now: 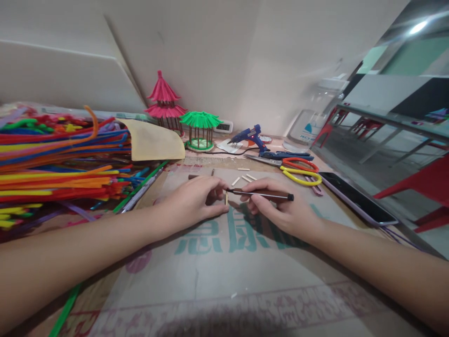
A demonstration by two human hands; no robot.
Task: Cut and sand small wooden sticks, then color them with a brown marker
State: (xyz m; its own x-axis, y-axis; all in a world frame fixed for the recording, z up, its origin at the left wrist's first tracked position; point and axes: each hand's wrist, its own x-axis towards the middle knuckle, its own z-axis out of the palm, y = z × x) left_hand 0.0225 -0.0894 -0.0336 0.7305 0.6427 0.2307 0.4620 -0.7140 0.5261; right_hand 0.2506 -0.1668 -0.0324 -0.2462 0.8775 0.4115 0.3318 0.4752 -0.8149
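My right hand (280, 210) grips a brown marker pen (266, 193) whose tip points left at a small pale stick piece (226, 198). My left hand (194, 201) pinches that stick piece between thumb and fingers and rests on the cardboard sheet (224, 271) with green printed characters. A few more short pale stick pieces (243, 178) lie just beyond my hands, and a brown pen cap (192, 177) lies behind my left hand.
A heap of coloured pipe cleaners (59, 159) fills the left. At the back stand a pink pagoda model (164, 103), a green pavilion model (200, 128) and a blue glue gun (249, 136). Scissors (298, 171) and a phone (358, 199) lie right. Red chairs (421, 187) stand beyond the table edge.
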